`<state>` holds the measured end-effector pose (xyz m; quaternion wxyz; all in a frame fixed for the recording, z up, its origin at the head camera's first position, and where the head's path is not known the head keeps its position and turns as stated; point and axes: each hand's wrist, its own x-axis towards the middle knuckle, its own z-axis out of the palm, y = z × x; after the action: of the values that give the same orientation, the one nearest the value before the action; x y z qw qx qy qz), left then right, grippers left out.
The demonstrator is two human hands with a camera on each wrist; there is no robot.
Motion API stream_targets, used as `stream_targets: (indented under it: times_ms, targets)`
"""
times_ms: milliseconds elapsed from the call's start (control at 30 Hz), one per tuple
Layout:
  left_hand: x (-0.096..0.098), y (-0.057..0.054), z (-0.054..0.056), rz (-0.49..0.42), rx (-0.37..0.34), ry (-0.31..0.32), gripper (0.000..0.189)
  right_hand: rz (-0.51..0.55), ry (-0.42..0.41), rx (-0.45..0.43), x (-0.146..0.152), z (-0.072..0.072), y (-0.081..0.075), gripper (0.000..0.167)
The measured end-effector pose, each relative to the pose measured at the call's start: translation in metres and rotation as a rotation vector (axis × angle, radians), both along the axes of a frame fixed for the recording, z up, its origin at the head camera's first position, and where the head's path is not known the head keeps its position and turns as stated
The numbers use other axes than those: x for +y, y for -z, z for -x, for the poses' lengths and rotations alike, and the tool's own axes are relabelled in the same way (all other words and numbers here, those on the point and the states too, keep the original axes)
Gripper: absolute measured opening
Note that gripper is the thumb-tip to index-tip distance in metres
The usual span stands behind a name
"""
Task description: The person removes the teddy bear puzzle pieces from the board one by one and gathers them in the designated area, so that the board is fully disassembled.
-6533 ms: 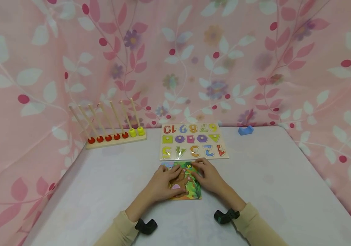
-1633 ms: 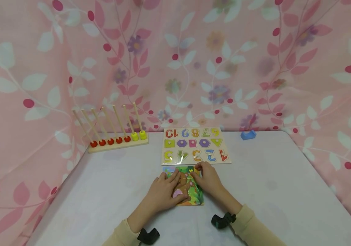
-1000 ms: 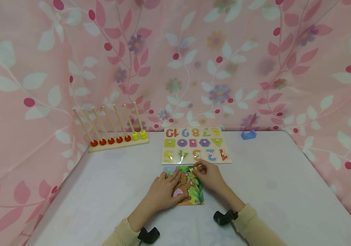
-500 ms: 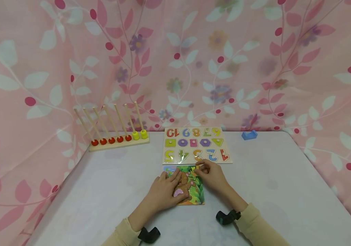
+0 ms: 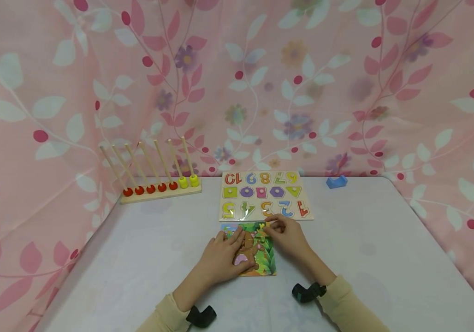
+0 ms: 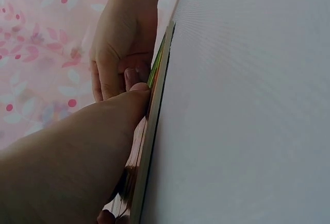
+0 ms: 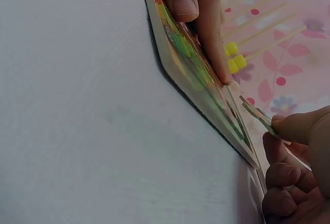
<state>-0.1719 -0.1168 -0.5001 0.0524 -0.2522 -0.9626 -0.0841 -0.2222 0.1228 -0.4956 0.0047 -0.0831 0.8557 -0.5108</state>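
Note:
A jigsaw puzzle (image 5: 268, 263) with a brown cartoon animal on green lies flat on the table. My left hand (image 5: 219, 259) rests across its left side, fingers extended and thumb on the lower part. At the puzzle's far right corner, my right hand (image 5: 290, 236) pinches a thin puzzle piece (image 7: 256, 115) between thumb and fingers. In the right wrist view this piece is tilted and raised off the board (image 7: 172, 62), over the corner. The left wrist view shows the left thumb (image 6: 138, 92) on the board's edge; the pinched piece is hidden there.
Just beyond the puzzle lies a wooden number-and-shape board (image 5: 253, 216). A bead rack (image 5: 160, 196) with upright rods and red and yellow beads stands at the back left. A small blue block (image 5: 336, 182) sits at the back right. A floral curtain (image 5: 237, 92) closes off the back.
Over the last second or so, my right hand has drawn slightly up and right, lifting the puzzle piece at the corner. My left hand has stayed in place on the puzzle.

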Motion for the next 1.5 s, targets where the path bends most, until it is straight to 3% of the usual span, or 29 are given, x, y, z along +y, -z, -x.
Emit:
stream_targets:
  times_ms: [333, 600, 1133, 1500]
  targets:
    - [-0.002, 0.004, 0.003, -0.017, -0.038, -0.014, 0.097, 0.007, 0.004, 0.022, 0.032, 0.004, -0.004, 0.027]
    - [-0.004, 0.005, 0.002, -0.028, -0.031, -0.021, 0.098, -0.021, 0.066, 0.02, 0.073, 0.004, -0.002, 0.033]
    - [-0.001, 0.006, 0.0, -0.038, -0.027, -0.019, 0.097, -0.188, 0.205, 0.085, 0.175, -0.015, -0.003, 0.039]
    - [-0.002, 0.004, 0.002, -0.041, -0.018, -0.014, 0.098, -0.274, 0.192, 0.103, 0.212, -0.015, -0.005, 0.038]
